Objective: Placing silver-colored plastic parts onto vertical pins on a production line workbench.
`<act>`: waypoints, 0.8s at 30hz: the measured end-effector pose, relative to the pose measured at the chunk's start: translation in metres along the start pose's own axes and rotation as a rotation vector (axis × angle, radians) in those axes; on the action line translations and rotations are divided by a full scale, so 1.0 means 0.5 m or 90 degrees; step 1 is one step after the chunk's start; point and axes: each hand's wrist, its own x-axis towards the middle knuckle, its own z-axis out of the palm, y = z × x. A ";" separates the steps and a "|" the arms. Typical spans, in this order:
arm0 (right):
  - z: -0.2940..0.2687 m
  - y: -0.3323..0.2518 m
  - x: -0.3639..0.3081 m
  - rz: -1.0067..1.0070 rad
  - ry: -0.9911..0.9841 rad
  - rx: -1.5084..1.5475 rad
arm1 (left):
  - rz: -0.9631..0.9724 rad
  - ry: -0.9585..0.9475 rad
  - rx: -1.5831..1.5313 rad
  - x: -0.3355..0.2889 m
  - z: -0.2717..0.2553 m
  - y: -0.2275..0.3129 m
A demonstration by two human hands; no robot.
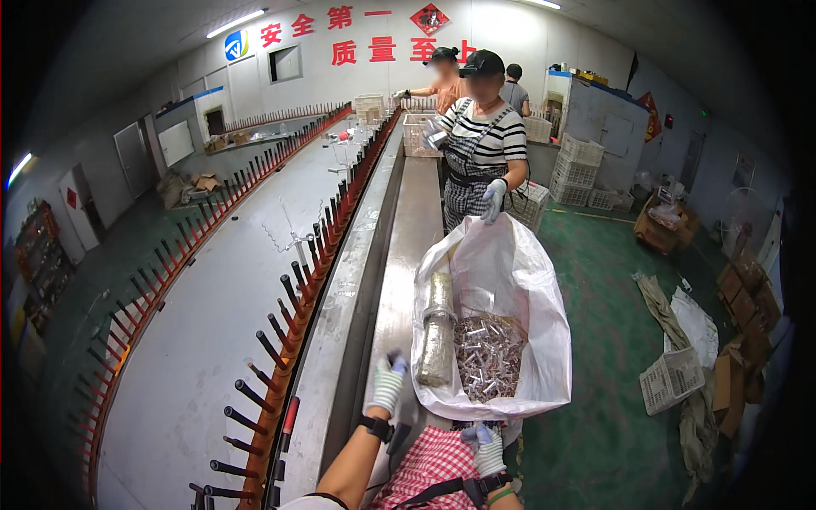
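- The left hand [387, 382] was half open above the metal bench [401, 293], seeming to hold nothing.
- The shiny roll [436, 350] lay in the white sack [544, 365], probably slippery, better held around its middle.
- The right hand [487, 450] was at the sack's near rim; whether it gripped, I could not tell.
- The sack seemed soft, yet heavy with small pieces [490, 361]; its rim suited holding.

Pieces [490, 361] in a sack [548, 374], roll [436, 348] along its left side, counter [398, 289] left, peg rail [277, 387] farther left, person [489, 127] behind.
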 end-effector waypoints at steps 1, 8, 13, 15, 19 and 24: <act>-0.013 -0.001 0.002 -0.003 0.004 0.000 | 0.030 0.020 -0.089 0.015 0.008 0.076; -0.006 -0.010 -0.011 -0.039 -0.002 -0.041 | 0.292 0.270 -0.255 0.068 -0.072 0.300; -0.007 0.006 -0.007 -0.033 -0.026 -0.055 | 0.313 0.344 -0.068 0.145 -0.173 0.251; -0.002 -0.001 -0.010 -0.025 -0.018 -0.054 | 0.264 0.347 -0.068 0.151 -0.176 0.263; -0.010 0.013 -0.008 -0.031 -0.023 -0.060 | 0.227 0.445 0.128 0.203 -0.207 0.240; -0.006 0.012 -0.010 -0.034 -0.003 -0.029 | 0.210 0.475 0.101 0.183 -0.218 0.265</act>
